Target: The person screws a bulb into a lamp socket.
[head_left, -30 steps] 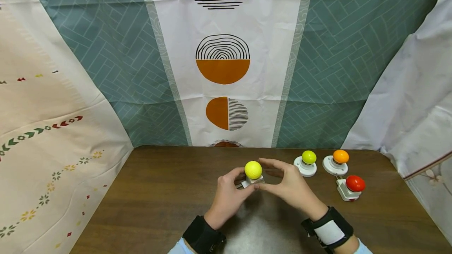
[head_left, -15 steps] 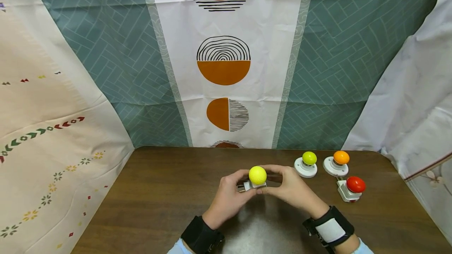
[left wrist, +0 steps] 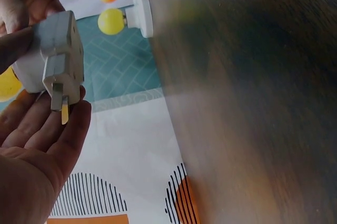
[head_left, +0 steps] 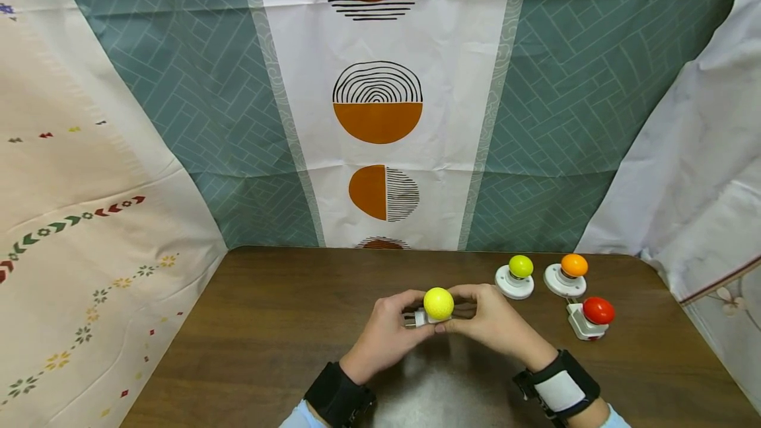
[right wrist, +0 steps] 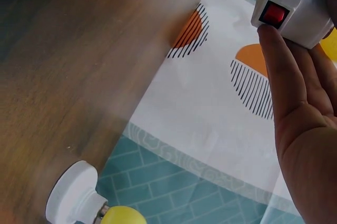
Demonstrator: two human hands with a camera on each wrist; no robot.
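Both hands hold one white plug-in bulb socket (left wrist: 59, 30) above the table, with a yellow bulb (head_left: 438, 304) fitted in it. My left hand (head_left: 388, 330) grips its left side, thumb and fingers on opposite faces. From the other side, my right hand (head_left: 492, 320) holds it between thumb and fingers. Two metal prongs (left wrist: 57, 97) stick out of the socket, pointing left in the head view. A red rocker switch (right wrist: 274, 14) shows on its casing in the right wrist view, with a right fingertip right at its edge. Fingers hide part of the casing.
To the right on the brown table (head_left: 267, 342) stand a yellow-green bulb (head_left: 520, 266) and an orange bulb (head_left: 574, 265) on round white bases. In front of them lies a red bulb (head_left: 598, 310) in a white plug-in socket. Patterned cloth (head_left: 380, 38) hangs behind the table.
Both hands have drawn the socket and yellow bulb slightly nearer and to the right. The socket has turned a little, so its prongs show more clearly on the left.
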